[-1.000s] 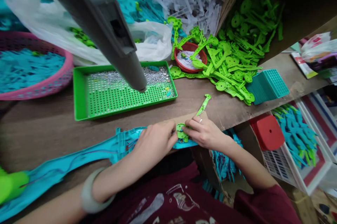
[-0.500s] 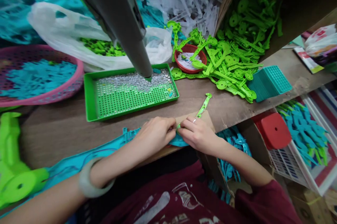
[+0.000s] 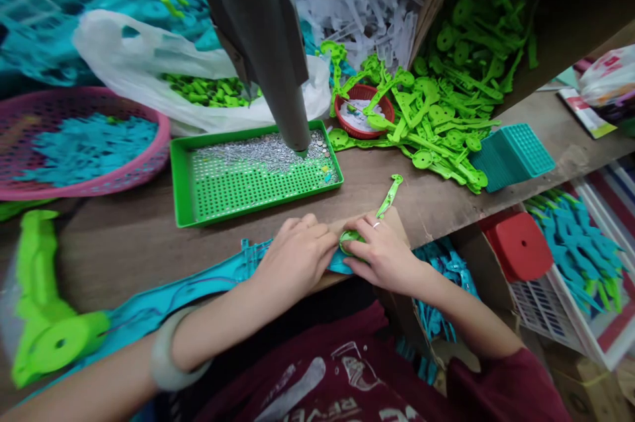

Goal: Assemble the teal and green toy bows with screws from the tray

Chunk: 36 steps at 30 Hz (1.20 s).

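Note:
My left hand [image 3: 300,253] lies curled over the end of a long blue plastic piece [image 3: 198,283] near the table's front edge. Its fingertips are hidden. Close beside it, my right hand [image 3: 380,253] has its fingers bent around a bright green plastic arm [image 3: 389,197]. That arm's round end [image 3: 350,241] shows between the fingers, above the blue piece, while its narrow end sticks out beyond the knuckles. A thin wire runs along the blue piece. Under the right hand is a flat brown board [image 3: 397,227].
A grey tapered tool [image 3: 278,65] hangs over a green tray [image 3: 248,204] of small screws. The pink basket [image 3: 159,151] holds blue parts. Green arms [image 3: 426,124] are heaped around a red bowl [image 3: 364,133]. A teal basket [image 3: 513,154] and red stool [image 3: 520,247] are at right.
My left hand's fingers have moved slightly back from the right hand's fingertips, and more of the green arm's round end shows. The whole view has shifted a little.

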Tool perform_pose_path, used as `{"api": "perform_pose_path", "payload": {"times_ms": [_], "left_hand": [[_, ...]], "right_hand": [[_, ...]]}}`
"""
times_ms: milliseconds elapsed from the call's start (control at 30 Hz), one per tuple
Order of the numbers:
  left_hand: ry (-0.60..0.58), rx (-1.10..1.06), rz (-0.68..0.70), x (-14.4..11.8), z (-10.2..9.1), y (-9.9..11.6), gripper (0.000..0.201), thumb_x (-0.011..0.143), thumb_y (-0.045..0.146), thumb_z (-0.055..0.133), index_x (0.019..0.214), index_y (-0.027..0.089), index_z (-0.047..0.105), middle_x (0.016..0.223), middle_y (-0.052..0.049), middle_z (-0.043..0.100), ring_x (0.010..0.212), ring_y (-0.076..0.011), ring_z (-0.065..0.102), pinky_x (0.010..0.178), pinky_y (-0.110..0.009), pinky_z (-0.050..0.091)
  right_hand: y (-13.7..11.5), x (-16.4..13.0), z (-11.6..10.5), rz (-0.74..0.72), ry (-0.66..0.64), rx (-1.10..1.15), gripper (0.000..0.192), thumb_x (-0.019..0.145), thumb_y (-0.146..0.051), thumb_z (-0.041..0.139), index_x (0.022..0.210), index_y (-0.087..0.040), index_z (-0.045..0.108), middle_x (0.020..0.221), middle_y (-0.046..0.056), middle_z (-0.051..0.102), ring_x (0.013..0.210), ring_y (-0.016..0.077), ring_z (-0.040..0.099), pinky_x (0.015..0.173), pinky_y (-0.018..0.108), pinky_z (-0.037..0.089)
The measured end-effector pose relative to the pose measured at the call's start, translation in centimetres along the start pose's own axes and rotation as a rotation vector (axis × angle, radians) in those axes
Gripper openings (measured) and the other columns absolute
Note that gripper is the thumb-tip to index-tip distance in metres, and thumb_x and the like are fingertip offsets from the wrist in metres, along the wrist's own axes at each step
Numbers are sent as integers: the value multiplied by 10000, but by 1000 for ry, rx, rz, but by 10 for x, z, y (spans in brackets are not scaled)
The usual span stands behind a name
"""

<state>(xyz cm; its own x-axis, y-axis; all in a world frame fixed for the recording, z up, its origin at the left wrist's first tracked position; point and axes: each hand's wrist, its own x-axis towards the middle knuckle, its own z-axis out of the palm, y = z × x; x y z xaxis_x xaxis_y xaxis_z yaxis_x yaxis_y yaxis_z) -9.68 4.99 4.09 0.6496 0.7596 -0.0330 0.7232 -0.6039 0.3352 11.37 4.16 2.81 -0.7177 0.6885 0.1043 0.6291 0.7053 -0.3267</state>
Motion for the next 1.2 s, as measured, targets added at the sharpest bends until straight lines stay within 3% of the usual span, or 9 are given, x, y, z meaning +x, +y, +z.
{"api": "perform_pose_path", "payload": {"times_ms": [133, 200, 267, 333, 467, 633, 800, 1000, 1200], "left_hand": [[189, 36, 24, -7, 5, -7, 263, 1004, 243, 507, 831, 215, 703, 849, -60, 680, 990, -289, 559, 926, -494, 378], [209, 24, 56, -9, 5, -10, 294, 1019, 225, 464, 849, 216, 704, 860, -61, 668, 1031, -282, 557, 993, -515, 349], [177, 14, 91, -12, 5, -13, 316, 1030, 224, 429, 849, 201, 687, 837, -59, 634, 966, -257, 563, 987, -485, 375], [128, -12, 101, -13, 5, -16, 323, 1035, 238, 408, 847, 189, 665, 820, -55, 591, 848, -230, 547, 865, -409, 434], [46, -126, 60, -13, 6, -24, 329, 1035, 265, 378, 856, 186, 642, 819, -30, 523, 692, -179, 512, 618, -309, 381], [-60, -363, 75, -4, -6, -38, 227, 974, 273, 499, 824, 183, 643, 763, 7, 521, 678, -135, 538, 632, -260, 373], [-65, -533, 63, 4, -15, -47, 211, 945, 309, 530, 833, 182, 656, 755, 5, 592, 696, -136, 552, 651, -250, 380], [-133, -496, 130, 5, -14, -50, 240, 929, 271, 510, 732, 188, 619, 713, 12, 526, 658, -132, 516, 624, -258, 350], [-156, -374, 37, 9, -13, -41, 197, 866, 228, 573, 679, 197, 523, 687, 28, 498, 623, -132, 490, 597, -265, 324]], "right_hand": [[3, 4, -2, -7, -34, 18, 209, 1007, -217, 529, 908, -156, 703, 1131, 116, 638, 995, 241, 500, 853, 381, 444], [3, 6, -4, -15, -50, -12, 227, 1013, -228, 528, 889, -160, 706, 1133, 106, 645, 987, 237, 497, 847, 381, 430], [1, 8, -6, -14, -71, -44, 222, 998, -301, 582, 881, -163, 711, 1119, 101, 651, 990, 247, 492, 840, 392, 418], [-3, 11, -6, 3, -94, -76, 221, 967, -343, 639, 865, -160, 708, 1097, 104, 652, 999, 259, 489, 832, 403, 405], [-11, 15, -3, 25, -129, -112, 169, 965, -209, 620, 819, -145, 677, 1015, 107, 642, 965, 249, 489, 801, 394, 385], [-11, 16, -1, 3, -118, -65, 163, 977, -176, 583, 833, -145, 653, 977, 101, 635, 907, 231, 470, 766, 362, 387], [-11, 15, -1, -20, -68, -94, 89, 968, -163, 595, 890, -138, 632, 887, 84, 619, 850, 225, 464, 728, 352, 381], [-11, 10, 1, -21, -19, -40, 143, 998, -181, 551, 909, -148, 658, 915, 96, 640, 892, 233, 496, 752, 355, 420], [-6, 1, 10, -28, 119, 44, 190, 1015, -210, 529, 922, -136, 677, 969, 120, 665, 914, 226, 545, 812, 360, 488]]}}
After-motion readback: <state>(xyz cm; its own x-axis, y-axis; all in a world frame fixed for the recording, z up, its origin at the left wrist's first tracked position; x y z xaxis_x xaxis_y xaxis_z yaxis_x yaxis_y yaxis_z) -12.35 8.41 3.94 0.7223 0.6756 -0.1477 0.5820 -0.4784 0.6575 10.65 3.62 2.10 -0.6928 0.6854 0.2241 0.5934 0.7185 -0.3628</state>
